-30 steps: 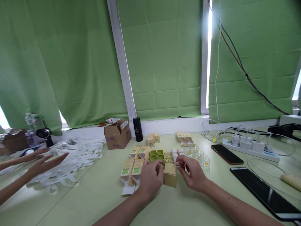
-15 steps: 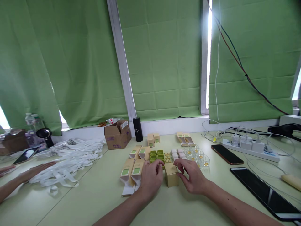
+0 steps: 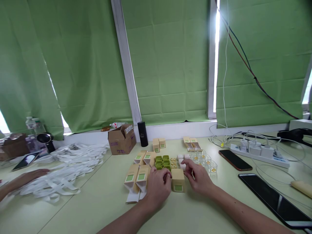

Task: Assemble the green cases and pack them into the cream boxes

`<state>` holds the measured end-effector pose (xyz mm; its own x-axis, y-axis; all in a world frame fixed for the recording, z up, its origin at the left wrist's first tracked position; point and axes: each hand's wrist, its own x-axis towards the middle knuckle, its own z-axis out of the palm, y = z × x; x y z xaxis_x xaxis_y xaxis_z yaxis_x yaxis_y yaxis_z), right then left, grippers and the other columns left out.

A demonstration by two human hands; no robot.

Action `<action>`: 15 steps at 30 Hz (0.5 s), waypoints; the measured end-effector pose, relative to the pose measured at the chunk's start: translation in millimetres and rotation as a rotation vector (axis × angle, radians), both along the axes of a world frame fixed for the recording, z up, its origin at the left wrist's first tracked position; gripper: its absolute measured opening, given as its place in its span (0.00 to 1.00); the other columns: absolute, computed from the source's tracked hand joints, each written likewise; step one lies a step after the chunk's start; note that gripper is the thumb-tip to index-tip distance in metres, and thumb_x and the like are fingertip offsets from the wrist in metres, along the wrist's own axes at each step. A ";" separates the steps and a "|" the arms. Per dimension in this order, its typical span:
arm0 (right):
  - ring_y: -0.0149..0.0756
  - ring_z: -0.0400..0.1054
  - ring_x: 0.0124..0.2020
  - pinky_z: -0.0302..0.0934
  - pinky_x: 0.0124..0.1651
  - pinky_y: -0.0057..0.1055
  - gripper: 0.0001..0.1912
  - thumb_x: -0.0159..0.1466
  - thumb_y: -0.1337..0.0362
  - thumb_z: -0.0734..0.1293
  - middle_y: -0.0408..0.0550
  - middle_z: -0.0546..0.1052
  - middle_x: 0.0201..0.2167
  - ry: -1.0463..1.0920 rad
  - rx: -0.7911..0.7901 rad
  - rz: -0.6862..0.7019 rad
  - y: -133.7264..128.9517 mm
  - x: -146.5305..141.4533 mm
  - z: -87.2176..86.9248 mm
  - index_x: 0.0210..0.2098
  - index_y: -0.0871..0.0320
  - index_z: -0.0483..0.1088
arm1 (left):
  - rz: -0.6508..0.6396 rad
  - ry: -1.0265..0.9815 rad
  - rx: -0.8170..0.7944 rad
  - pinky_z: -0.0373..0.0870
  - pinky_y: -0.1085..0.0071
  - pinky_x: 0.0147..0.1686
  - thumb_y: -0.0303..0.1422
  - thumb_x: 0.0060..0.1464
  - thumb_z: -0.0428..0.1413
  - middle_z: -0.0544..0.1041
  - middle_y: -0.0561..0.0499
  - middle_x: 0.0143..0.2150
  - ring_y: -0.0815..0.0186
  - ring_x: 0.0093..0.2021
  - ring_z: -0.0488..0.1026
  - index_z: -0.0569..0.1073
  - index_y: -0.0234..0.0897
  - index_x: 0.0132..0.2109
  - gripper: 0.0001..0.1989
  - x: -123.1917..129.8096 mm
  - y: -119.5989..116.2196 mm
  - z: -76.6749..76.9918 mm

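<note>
A small kraft cardboard box stands closed on the table in front of me, a green window on its near face. My left hand is curled against its left side, fingertips partly hidden. On the right side, my right hand has thumb and bent fingers at the box's edge. Just beyond lie several green square cups, small gold pieces, white blocks and clear containers with gold centres. Left of my left hand rest open kraft boxes with their flaps out.
Smaller kraft boxes and flat open ones stand farther back. A brown carton and black cylinder are near the wall. Phones and a power strip lie right. Another person's hand touches white straps.
The small box has been turned, so its green window now faces me. Both my hands have shifted slightly around it. The other person's hand has drawn left over the straps.
</note>
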<state>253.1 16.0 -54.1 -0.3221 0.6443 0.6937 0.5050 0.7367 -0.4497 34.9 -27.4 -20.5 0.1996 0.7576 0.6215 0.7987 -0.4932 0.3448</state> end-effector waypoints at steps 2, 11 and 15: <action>0.37 0.69 0.24 0.54 0.28 0.29 0.17 0.64 0.71 0.62 0.37 0.73 0.25 -0.017 -0.028 -0.039 2.8 -0.4 -2.2 0.51 0.53 0.66 | -0.011 -0.013 -0.005 0.59 0.63 0.37 0.24 0.58 0.50 0.80 0.54 0.26 0.60 0.29 0.73 0.71 0.42 0.29 0.12 0.5 -0.7 -0.1; 0.38 0.69 0.26 0.48 0.29 0.28 0.16 0.58 0.78 0.63 0.39 0.75 0.24 -0.195 -0.158 -0.200 2.7 1.1 -0.9 0.40 0.52 0.68 | 0.020 -0.085 0.026 0.64 0.57 0.46 0.31 0.63 0.51 0.79 0.47 0.38 0.54 0.42 0.74 0.73 0.41 0.40 0.06 -1.2 -1.8 7.7; 0.38 0.70 0.30 0.47 0.31 0.28 0.14 0.56 0.78 0.64 0.44 0.78 0.28 -0.286 -0.332 -0.227 -2.1 -0.7 5.6 0.37 0.55 0.71 | -0.013 -0.024 -0.064 0.64 0.49 0.56 0.33 0.61 0.55 0.78 0.42 0.52 0.46 0.58 0.68 0.72 0.41 0.53 0.14 4.2 -12.2 20.0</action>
